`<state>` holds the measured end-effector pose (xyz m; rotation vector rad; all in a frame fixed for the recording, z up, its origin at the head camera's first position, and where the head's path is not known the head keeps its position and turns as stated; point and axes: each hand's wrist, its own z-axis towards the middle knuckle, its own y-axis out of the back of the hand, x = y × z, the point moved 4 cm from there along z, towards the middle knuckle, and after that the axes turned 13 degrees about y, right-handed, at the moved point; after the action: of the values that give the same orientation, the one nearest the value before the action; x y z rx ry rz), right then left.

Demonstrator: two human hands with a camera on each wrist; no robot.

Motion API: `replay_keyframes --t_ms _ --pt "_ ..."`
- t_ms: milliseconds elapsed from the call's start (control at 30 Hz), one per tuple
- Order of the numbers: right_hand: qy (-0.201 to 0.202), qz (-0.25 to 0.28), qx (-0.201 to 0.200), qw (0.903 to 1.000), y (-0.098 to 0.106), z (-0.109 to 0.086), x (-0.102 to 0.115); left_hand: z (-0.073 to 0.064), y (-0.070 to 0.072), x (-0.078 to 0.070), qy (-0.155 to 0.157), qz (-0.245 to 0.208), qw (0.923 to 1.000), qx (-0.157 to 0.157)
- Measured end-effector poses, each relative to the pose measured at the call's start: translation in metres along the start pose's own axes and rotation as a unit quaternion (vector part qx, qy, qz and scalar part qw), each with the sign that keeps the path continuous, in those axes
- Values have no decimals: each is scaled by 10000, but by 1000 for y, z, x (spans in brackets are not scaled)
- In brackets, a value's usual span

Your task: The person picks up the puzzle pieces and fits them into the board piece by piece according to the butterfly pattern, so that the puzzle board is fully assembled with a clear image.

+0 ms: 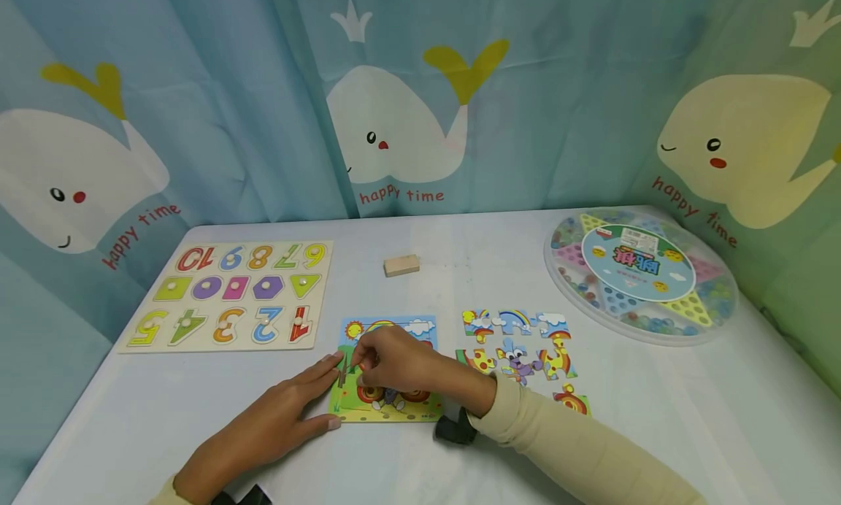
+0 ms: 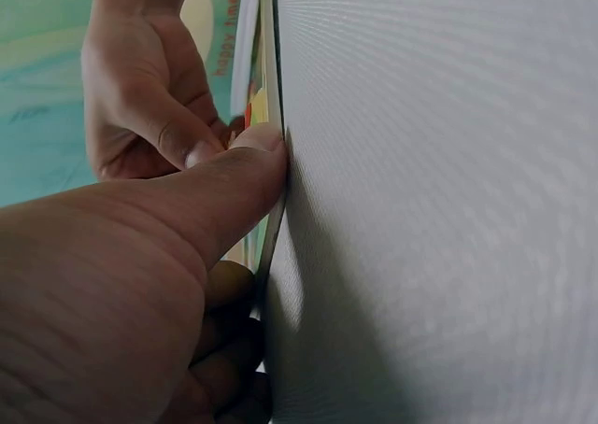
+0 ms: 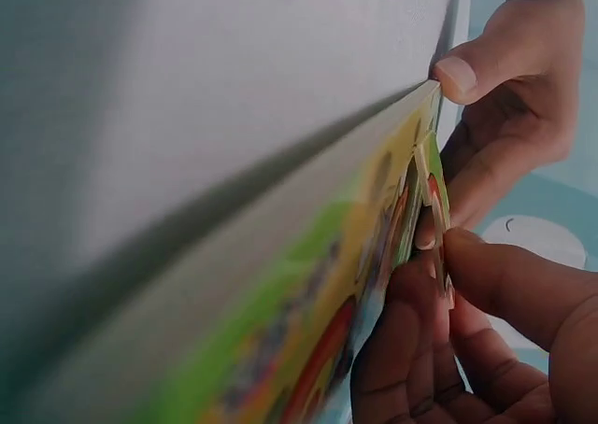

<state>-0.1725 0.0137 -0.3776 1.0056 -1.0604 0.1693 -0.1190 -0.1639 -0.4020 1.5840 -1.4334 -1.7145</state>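
Note:
A square picture puzzle board (image 1: 420, 416), with a sun, rainbow and green ground, lies flat before me. My left hand (image 1: 289, 410) rests along its left side, fingers fairly straight on the left edge and thumb at the lower corner. Above the board, my right hand (image 1: 397, 359) pinches a thin puzzle piece (image 3: 434, 170) between thumb and fingers. In the right wrist view the piece stands tilted over the board's surface, partly hidden by the fingertips. The left thumb (image 2: 248, 167) presses against the board's edge in the left wrist view.
Several loose puzzle pieces (image 1: 515, 363) lie in rows right of the board. A number-and-shape board (image 1: 220, 301) sits at the left, a small wooden block (image 1: 401, 265) behind. At the right is a round Chinese checkers set (image 1: 637, 275). A printed curtain (image 1: 263, 111) hangs behind.

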Motion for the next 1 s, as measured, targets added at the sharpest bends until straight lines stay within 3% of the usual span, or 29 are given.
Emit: replay_keyframes --t_ms 700,1000 --pt "-241 -1029 309 9939 -7 7 6 -1 0 -1 42 56 10000 21" --pt "-220 -1325 350 9903 -9 9 8 0 1 -1 -6 179 9998 -133"
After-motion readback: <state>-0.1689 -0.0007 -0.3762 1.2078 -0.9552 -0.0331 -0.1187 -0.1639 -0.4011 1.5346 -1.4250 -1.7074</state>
